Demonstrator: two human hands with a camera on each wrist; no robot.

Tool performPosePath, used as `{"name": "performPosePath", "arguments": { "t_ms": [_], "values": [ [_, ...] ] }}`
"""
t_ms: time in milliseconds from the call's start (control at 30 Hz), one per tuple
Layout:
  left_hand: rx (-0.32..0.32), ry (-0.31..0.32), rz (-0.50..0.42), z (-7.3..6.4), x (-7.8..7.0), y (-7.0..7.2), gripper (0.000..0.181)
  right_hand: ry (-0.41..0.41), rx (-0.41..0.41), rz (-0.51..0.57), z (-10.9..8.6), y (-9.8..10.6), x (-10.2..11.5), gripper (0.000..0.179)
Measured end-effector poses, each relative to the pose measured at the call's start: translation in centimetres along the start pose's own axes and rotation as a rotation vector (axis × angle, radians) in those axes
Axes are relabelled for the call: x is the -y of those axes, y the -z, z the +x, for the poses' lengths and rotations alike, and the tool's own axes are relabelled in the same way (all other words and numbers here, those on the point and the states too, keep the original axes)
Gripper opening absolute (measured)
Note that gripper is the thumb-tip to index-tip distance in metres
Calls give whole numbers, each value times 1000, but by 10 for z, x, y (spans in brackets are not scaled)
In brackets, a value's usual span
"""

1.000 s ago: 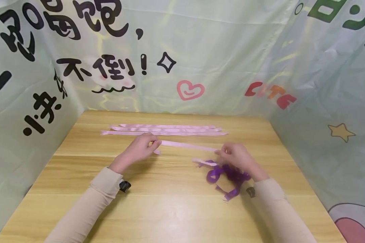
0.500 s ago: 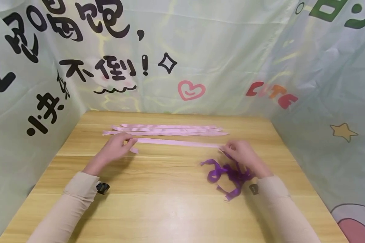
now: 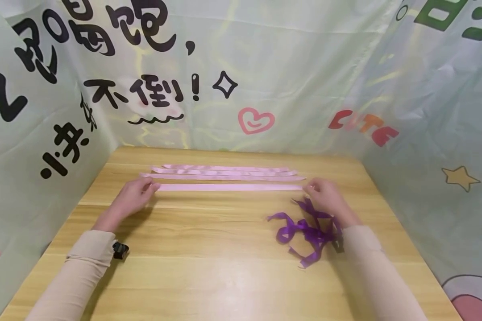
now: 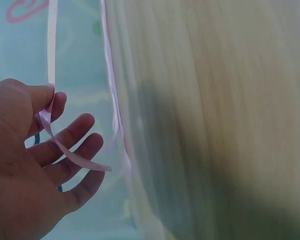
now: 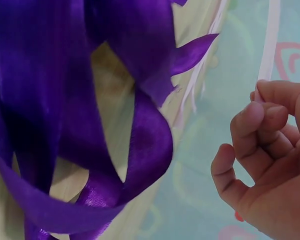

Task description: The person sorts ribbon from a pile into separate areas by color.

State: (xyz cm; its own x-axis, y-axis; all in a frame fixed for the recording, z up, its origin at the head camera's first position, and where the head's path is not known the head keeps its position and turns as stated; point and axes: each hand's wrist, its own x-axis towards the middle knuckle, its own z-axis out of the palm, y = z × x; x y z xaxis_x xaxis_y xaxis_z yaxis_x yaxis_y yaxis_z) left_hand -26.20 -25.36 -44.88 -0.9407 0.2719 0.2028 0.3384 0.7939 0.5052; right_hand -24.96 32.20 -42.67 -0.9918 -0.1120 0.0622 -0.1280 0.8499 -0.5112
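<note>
A pink ribbon (image 3: 230, 187) is stretched straight between both hands, just in front of several pink ribbons (image 3: 225, 177) laid side by side. My left hand (image 3: 132, 196) pinches its left end between thumb and forefinger; in the left wrist view a short tail of the pink ribbon (image 4: 75, 156) hangs across the other fingers. At the opposite end, my right hand (image 3: 327, 200) pinches the ribbon between thumb and forefinger, its other fingers loosely bent in the right wrist view. Below that hand, a tangle of purple ribbons (image 3: 315, 234) lies on the table.
The wooden table (image 3: 209, 276) is enclosed at the back and sides by a pale printed cloth (image 3: 297, 71). The purple tangle lies close to the right wrist, and the row of pink ribbons lies near the table's back edge.
My left hand has moved left and my right hand slightly right and away from me. The pink ribbon between them has lengthened and straightened, and its loose end has left the purple tangle.
</note>
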Motion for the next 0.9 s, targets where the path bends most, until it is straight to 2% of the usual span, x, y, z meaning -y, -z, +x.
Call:
{"name": "performPosePath", "arguments": {
  "t_ms": [200, 300, 600, 767, 900],
  "values": [
    [17, 45, 32, 2, 11, 2, 25, 43, -81, -41, 2, 2, -9, 27],
    [17, 58, 46, 3, 15, 2, 22, 32, -94, -40, 3, 3, -13, 29],
    [-2, -22, 120, 3, 21, 2, 7, -22, -101, -37, 7, 2, -27, 29],
    [-27, -39, 155, 4, 21, 2, 9, -38, -90, -50, 8, 2, -25, 29],
    [-47, 2, 219, 8, 22, 2, 17, -54, -79, -56, 11, 2, -23, 30]
  ]
}}
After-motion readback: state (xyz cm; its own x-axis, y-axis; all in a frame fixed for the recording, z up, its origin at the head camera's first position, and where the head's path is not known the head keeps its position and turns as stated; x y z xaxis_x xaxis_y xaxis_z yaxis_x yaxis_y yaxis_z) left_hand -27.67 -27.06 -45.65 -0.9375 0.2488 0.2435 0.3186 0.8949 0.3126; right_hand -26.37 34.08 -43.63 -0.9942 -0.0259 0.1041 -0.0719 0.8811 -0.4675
